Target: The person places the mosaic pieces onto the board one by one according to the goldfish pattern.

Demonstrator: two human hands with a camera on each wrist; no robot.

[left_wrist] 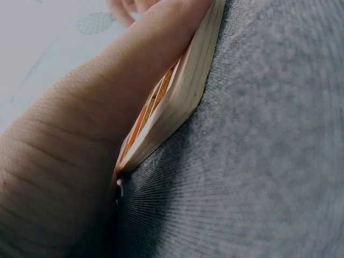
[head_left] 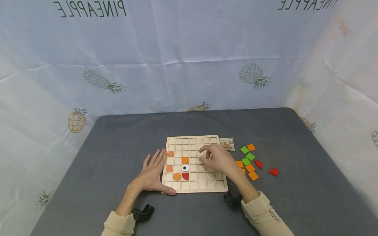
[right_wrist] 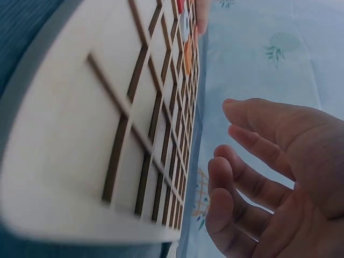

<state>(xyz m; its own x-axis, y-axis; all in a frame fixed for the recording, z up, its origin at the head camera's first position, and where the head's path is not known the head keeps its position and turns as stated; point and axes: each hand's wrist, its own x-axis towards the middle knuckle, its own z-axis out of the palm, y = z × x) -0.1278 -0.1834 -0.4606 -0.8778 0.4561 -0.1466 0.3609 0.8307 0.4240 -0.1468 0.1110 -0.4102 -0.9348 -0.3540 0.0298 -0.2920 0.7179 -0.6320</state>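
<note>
A light wooden grid board (head_left: pixel 203 185) lies on the dark table, with several orange round pieces, an orange square (head_left: pixel 185 160), a round eye piece (head_left: pixel 185 168) and a red piece (head_left: pixel 185 176) in its left half. My left hand (head_left: pixel 153 174) rests spread at the board's left edge, the thumb on its near corner; in the left wrist view the thumb (left_wrist: pixel 156 43) lies along the board's edge (left_wrist: pixel 188 80). Above the board's right half hovers my right hand (head_left: pixel 219 159), fingers bent and apart with nothing between them. The right wrist view shows that hand (right_wrist: pixel 285 177) clear of the board (right_wrist: pixel 64 145).
Right of the board lie several loose pieces: green squares (head_left: pixel 250 156), orange squares (head_left: pixel 253 176) and red pieces (head_left: pixel 273 172). A small pattern card (head_left: pixel 227 144) sits against the board's far right side. Pineapple-print cloth (head_left: pixel 177 82) hangs behind the table (head_left: pixel 124 131).
</note>
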